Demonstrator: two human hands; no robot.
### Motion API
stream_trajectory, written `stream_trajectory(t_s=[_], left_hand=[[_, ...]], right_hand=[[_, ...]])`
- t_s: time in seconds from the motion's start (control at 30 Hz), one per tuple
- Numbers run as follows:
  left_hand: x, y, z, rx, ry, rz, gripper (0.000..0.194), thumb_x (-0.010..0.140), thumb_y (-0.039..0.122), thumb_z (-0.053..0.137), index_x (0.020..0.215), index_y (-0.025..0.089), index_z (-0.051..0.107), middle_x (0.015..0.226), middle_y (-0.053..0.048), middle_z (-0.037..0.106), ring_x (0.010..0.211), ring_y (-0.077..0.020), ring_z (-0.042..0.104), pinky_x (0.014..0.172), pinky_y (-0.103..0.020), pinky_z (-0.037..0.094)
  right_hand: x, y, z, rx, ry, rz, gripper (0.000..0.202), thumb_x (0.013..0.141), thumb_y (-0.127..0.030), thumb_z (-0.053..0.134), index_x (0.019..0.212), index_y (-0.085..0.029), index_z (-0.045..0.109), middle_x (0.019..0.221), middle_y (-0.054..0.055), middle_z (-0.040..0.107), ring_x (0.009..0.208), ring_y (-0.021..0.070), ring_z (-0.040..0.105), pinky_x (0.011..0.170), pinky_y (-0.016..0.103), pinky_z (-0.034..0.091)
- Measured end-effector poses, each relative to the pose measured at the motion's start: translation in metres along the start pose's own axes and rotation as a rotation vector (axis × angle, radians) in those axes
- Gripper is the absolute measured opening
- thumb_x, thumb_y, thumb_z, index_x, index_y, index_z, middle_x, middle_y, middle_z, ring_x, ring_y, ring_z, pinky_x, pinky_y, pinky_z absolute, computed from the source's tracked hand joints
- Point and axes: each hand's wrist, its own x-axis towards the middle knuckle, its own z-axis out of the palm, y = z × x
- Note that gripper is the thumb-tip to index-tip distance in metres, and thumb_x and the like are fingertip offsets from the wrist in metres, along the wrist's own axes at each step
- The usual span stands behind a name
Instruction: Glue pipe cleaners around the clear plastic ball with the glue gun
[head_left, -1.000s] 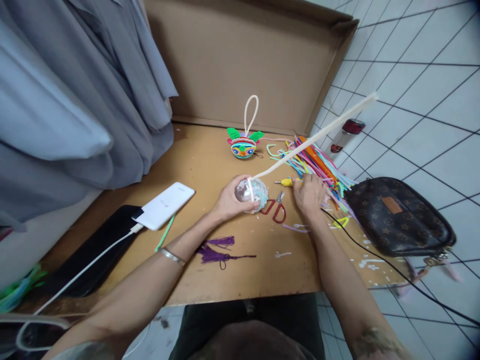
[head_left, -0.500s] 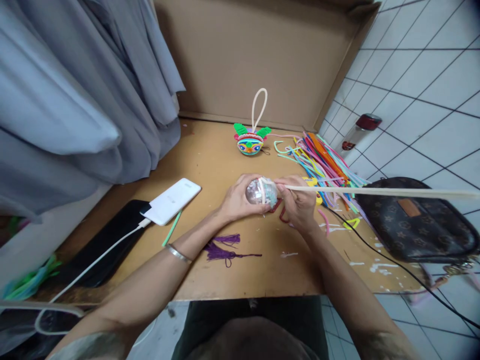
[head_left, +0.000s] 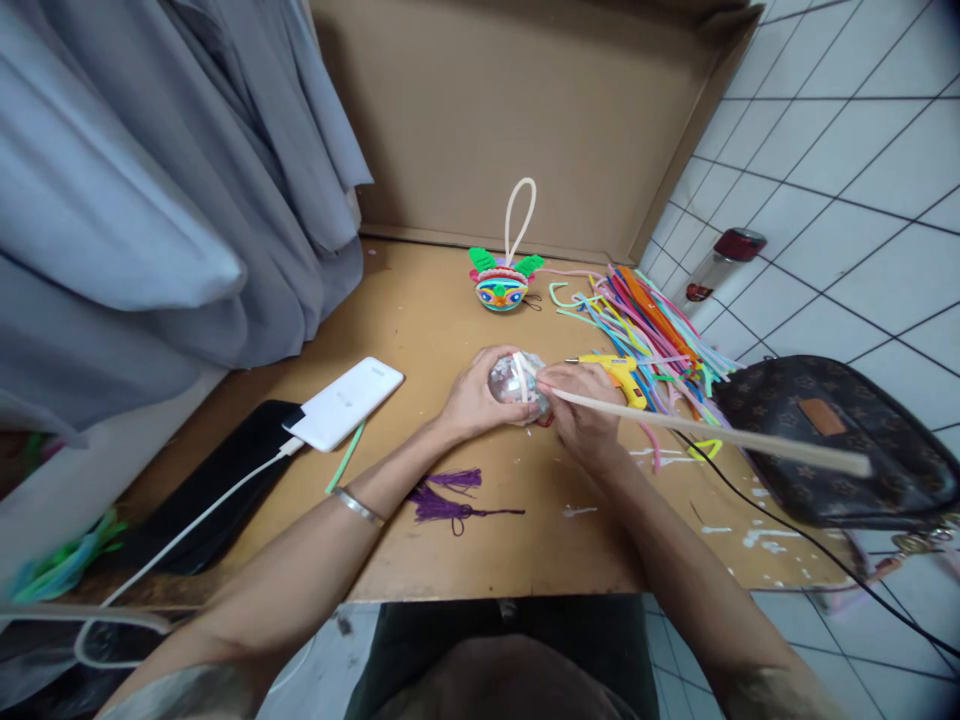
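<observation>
My left hand is wrapped round a clear ball that has pale bits in it. A white pipe cleaner crosses the ball's surface, and its long free end sticks out to the right. My right hand pinches this pipe cleaner close against the ball. Just beyond the right fingers lies a yellow glue gun, its nozzle pointing left. Something dark red shows partly under the right fingers; I cannot make out what it is. Purple tassels lie on the table nearer to me.
A colourful lion-head ornament with a white loop stands at the back. Many pipe cleaners are heaped at right, beside a brown bag and a black cable. At left lie a white power bank with its cable and a black case.
My right hand has moved slightly left, closer over the ball. The pipe cleaner's free end has swung down toward me, and more of the glue gun now shows.
</observation>
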Motion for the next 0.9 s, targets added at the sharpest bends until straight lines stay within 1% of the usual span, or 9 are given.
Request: stream_trajectory(t_s=[0.2, 0.43, 0.6, 0.7, 0.9], left_hand=[[0.0003, -0.0005, 0.0004, -0.008, -0.002, -0.004, 0.07, 0.058, 0.037, 0.082, 0.121, 0.018, 0.058, 0.123, -0.011, 0.064, 0.116, -0.0298, 0.062, 0.103, -0.046, 0.049], [0.0005, -0.0001, 0.0003, -0.021, -0.003, -0.019, 0.071, 0.056, 0.032, 0.082, 0.122, 0.018, 0.057, 0.124, -0.01, 0.064, 0.116, -0.0298, 0.062, 0.105, -0.046, 0.049], [0.0012, 0.0012, 0.0, -0.015, 0.002, -0.017, 0.069, 0.057, 0.032, 0.08, 0.121, 0.017, 0.057, 0.124, -0.011, 0.064, 0.115, -0.0292, 0.063, 0.104, -0.045, 0.049], [0.0017, 0.0006, 0.0001, -0.007, 0.003, -0.014, 0.07, 0.056, 0.033, 0.08, 0.121, 0.017, 0.057, 0.124, -0.011, 0.064, 0.115, -0.0293, 0.062, 0.104, -0.045, 0.049], [0.0023, -0.0006, -0.0009, -0.007, 0.0, -0.014, 0.069, 0.057, 0.033, 0.079, 0.121, 0.018, 0.058, 0.125, -0.01, 0.064, 0.114, -0.0285, 0.063, 0.104, -0.044, 0.049]], right_hand=[[0.0039, -0.004, -0.002, -0.028, -0.002, -0.046, 0.013, 0.093, -0.014, 0.057, 0.088, -0.021, 0.067, 0.087, 0.003, 0.078, 0.081, 0.0148, 0.073, 0.074, 0.032, 0.046], [0.0033, -0.0031, -0.0027, -0.009, -0.031, -0.099, 0.013, 0.093, -0.013, 0.056, 0.09, -0.02, 0.067, 0.088, 0.005, 0.078, 0.084, 0.0158, 0.072, 0.074, 0.032, 0.045], [0.0019, -0.0021, -0.0012, -0.022, -0.067, -0.102, 0.016, 0.096, -0.018, 0.054, 0.09, -0.021, 0.068, 0.089, 0.004, 0.078, 0.084, 0.0155, 0.071, 0.074, 0.032, 0.046], [0.0003, -0.0014, -0.0003, 0.003, -0.061, -0.111, 0.014, 0.096, -0.017, 0.055, 0.091, -0.02, 0.068, 0.09, 0.005, 0.077, 0.085, 0.0152, 0.071, 0.075, 0.031, 0.046], [-0.0047, 0.0003, 0.0032, -0.007, -0.055, -0.097, 0.012, 0.096, -0.02, 0.057, 0.092, -0.021, 0.068, 0.093, 0.005, 0.077, 0.089, 0.0154, 0.071, 0.078, 0.031, 0.047]])
